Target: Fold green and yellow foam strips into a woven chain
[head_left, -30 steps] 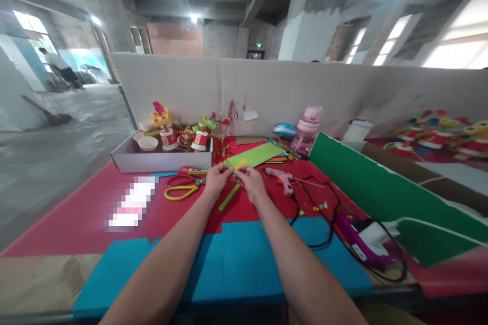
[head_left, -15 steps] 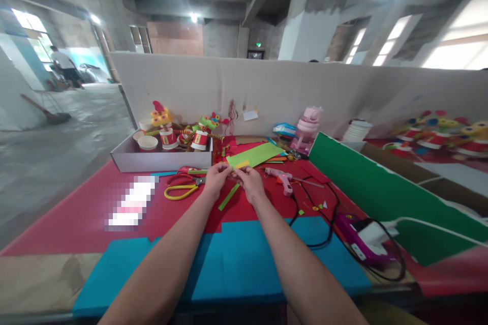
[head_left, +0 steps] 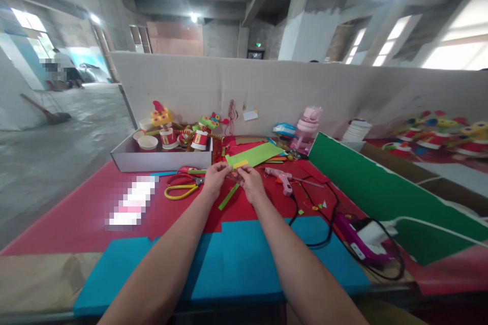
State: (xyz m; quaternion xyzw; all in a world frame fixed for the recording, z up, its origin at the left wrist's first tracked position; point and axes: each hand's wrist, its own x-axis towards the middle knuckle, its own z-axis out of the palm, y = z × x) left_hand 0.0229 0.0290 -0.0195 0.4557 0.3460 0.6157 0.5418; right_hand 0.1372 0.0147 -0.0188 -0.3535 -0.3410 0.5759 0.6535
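My left hand and my right hand meet over the red tabletop, fingertips pinched close together. Something small is between them, too small to name. Just behind the fingertips shows a yellow paper strip, in front of a light green paper sheet; whether the fingers touch that strip I cannot tell. Below the hands lies a narrow green paper strip. Scissors with yellow handles rest left of my left hand. A pink glue gun lies right of my right hand.
At the back left, a white box holds paper cups and colourful cup figures. A green board stands on the right, beside a purple power strip with cables. Blue sheets cover the front edge. A person is far left.
My hands stay nearly in place, with the fingertips shifting slightly around the small piece. The distant person's posture has changed a little.
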